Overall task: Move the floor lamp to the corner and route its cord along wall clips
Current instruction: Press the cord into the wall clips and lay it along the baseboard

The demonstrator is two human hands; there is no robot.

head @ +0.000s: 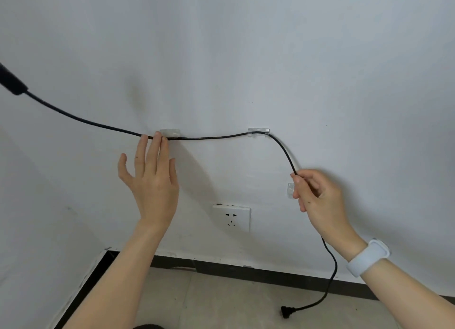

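A black cord [209, 138] runs from a thick black lamp part [11, 81] at the left edge across the white wall. It passes a clear clip [170, 133] and a second clear clip [258, 132], then drops rightward. My left hand [151, 180] is flat with fingers spread, its fingertips pressing the cord at the first clip. My right hand [317, 195] pinches the cord below the second clip, in front of a third clip [290, 189]. The cord hangs down to its plug [285, 312] on the floor.
A white wall socket [231, 217] sits below the cord between my hands. A dark baseboard [246, 270] runs along the wall over a grey tiled floor [221, 301]. The room corner lies at the lower left. A white wristband [368, 257] is on my right wrist.
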